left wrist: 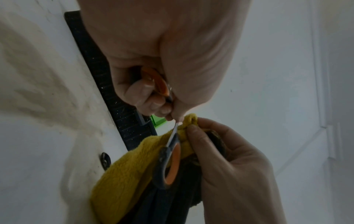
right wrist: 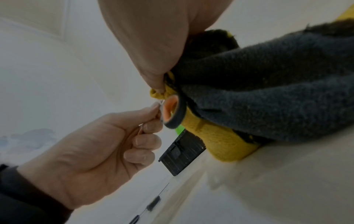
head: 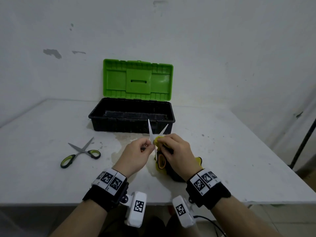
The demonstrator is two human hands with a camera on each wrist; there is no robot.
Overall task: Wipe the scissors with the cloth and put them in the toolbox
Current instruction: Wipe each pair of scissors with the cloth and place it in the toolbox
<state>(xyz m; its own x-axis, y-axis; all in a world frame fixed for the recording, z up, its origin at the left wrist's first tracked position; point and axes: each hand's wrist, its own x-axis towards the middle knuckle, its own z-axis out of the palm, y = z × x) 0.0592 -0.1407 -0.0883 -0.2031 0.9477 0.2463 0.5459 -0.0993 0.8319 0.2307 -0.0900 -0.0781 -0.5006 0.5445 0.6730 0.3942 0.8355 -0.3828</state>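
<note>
White-topped table (head: 222, 159) near its front edge: left hand (head: 136, 155) pinches the orange-handled scissors (head: 158, 144) while right hand (head: 177, 151) pinches the cloth (head: 158, 140) around a splayed blade, best drawn tipward before the open toolbox (head: 131, 117) at the back edge.

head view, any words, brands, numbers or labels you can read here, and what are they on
No readable words, brands or numbers in any view.
Wrist bands and white wrist camera mounts: only black-and-white square code markers; the tiny marks beside them are too small to read.
Toolbox with its green lid: no lettering visible.
Green-handled scissors on the table: no marking legible.
</note>
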